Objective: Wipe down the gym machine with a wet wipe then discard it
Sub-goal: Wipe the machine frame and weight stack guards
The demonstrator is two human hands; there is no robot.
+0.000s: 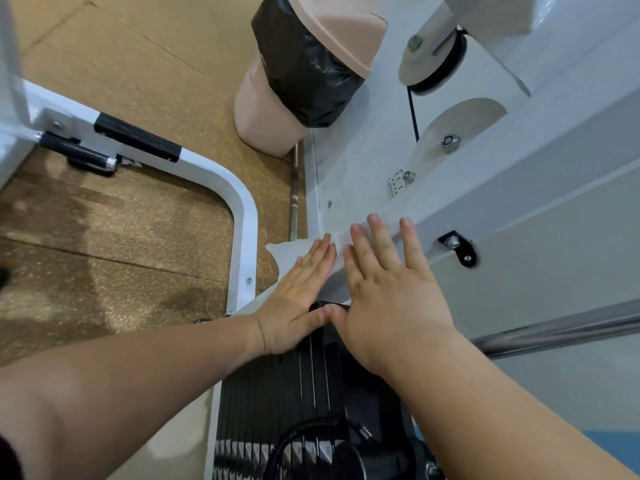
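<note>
Left hand (298,306), right hand (391,296) flatten thin white wipe (287,250).

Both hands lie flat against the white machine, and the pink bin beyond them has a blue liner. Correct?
Not quite. The head view shows a black liner, not a blue one, on the pink bin. The rest holds: left hand and right hand lie flat against the white machine.

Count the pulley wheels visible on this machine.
2: upper pulley at top right, carrying the black cable; lower pulley just below, behind the arched cut-out. More may be hidden.
</note>
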